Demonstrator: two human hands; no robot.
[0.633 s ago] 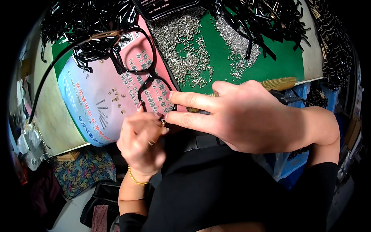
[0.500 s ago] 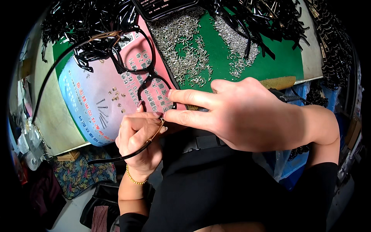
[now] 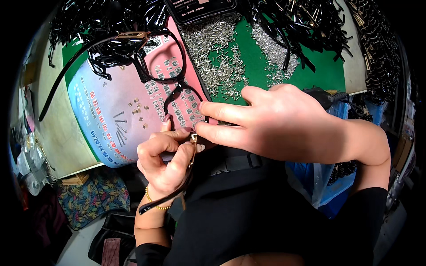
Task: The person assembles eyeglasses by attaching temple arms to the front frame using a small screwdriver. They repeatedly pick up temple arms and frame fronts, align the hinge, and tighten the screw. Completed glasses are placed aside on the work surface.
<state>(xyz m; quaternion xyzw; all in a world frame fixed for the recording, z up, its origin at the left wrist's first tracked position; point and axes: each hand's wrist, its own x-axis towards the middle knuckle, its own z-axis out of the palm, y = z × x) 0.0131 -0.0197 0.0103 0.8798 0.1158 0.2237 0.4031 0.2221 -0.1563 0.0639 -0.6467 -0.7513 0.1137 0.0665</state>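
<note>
A black eyeglasses frame (image 3: 167, 106) is held over the near edge of the table, its two rims running away from me. One temple arm (image 3: 66, 68) curves off the far rim to the left. My left hand (image 3: 162, 159) is closed, pinching the frame's near end. The other temple arm (image 3: 155, 205), gold-toned by the hinge and dark at its tip, hangs down across that palm and wrist. From the right, my right hand (image 3: 270, 124) reaches in with two fingertips against the near rim and hinge end; its thumb is hidden.
Loose small metal pins (image 3: 215, 57) cover part of the green mat (image 3: 326, 71). Black temple arms (image 3: 106, 17) are heaped behind, near a phone (image 3: 202, 11). Small gold parts (image 3: 140, 108) and thin dark rods (image 3: 120, 128) rest on a pink-blue printed sheet (image 3: 86, 106).
The near temple arm has swung down toward my body, its tip moving from the left to over my left wrist. My left hand has turned slightly with it. The whole view has shifted a little.
</note>
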